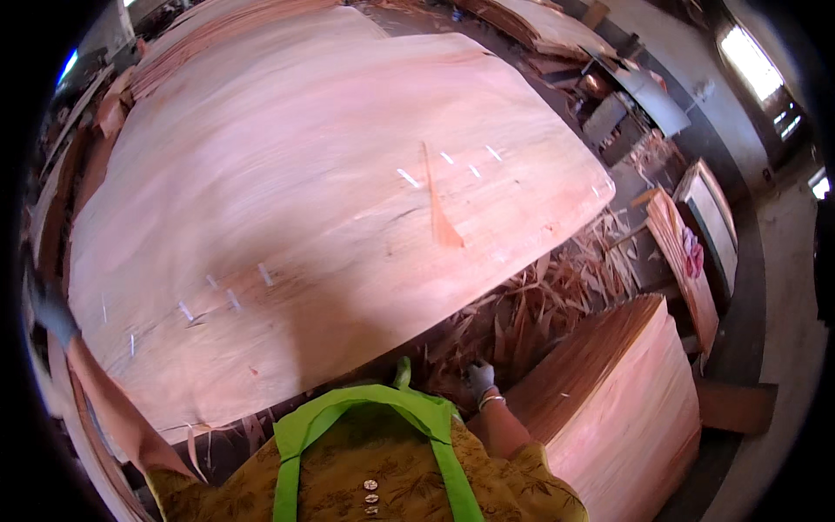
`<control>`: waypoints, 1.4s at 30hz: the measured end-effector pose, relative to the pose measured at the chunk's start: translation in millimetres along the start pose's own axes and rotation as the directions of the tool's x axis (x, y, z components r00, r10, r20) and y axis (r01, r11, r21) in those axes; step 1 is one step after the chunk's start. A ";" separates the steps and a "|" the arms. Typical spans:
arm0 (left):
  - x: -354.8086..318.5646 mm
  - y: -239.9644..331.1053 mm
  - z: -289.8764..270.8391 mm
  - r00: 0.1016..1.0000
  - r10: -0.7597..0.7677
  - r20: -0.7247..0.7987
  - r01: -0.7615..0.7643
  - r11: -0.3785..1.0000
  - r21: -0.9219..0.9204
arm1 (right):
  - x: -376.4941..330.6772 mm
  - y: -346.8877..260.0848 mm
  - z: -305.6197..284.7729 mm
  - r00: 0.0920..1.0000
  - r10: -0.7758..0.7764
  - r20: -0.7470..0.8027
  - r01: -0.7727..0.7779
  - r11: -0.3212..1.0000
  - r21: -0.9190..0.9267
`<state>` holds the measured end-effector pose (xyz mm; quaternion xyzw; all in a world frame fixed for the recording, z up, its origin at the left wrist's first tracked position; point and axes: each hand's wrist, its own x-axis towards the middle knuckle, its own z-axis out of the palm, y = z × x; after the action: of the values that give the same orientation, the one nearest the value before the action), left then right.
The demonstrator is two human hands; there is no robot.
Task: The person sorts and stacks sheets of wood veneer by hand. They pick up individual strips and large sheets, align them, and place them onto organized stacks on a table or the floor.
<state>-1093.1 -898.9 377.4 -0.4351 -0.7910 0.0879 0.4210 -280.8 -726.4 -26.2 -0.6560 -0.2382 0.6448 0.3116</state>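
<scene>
A large, pale pinkish wood veneer sheet [287,174] lies in front of me, with several short white tape strips on it. A narrow, pointed sliver of veneer [445,228] rests on its surface. My left hand [54,315], in a grey glove, reaches beyond the sheet's left edge; its fingers look stretched out, though the dark rim blurs them. My right hand [480,379], in a pale glove with a bracelet at the wrist, is low beside the sheet's near edge, over wood scraps. Its fingers are curled, and what they hold, if anything, is hidden.
Thin wood scraps [544,291] litter the floor right of the sheet. A tall stack of veneer [622,409] stands close at my right. More veneer sheets [544,26] are piled at the far right. Boards [687,261] lean farther right, near the wall.
</scene>
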 end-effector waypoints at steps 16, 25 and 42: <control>270.6 621.3 30.9 0.653 0.674 -0.345 -0.680 0.322 -0.659 | 54.9 56.2 -151.3 0.895 -0.446 0.023 0.385 0.743 -0.548; 307.2 738.1 95.7 0.949 0.315 0.015 -0.264 0.821 -0.506 | 89.9 -13.2 -164.5 0.979 -0.126 -0.160 0.024 0.853 -0.522; -255.1 527.3 -44.8 0.222 -0.762 0.608 0.932 0.350 0.099 | 258.5 -166.7 -96.9 0.933 0.160 0.321 -0.297 0.846 0.442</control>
<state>-667.8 -784.1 -11.3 0.0666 -0.9830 -0.1526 0.0779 -155.3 -436.1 -89.7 -0.4863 -0.0293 0.8002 0.3497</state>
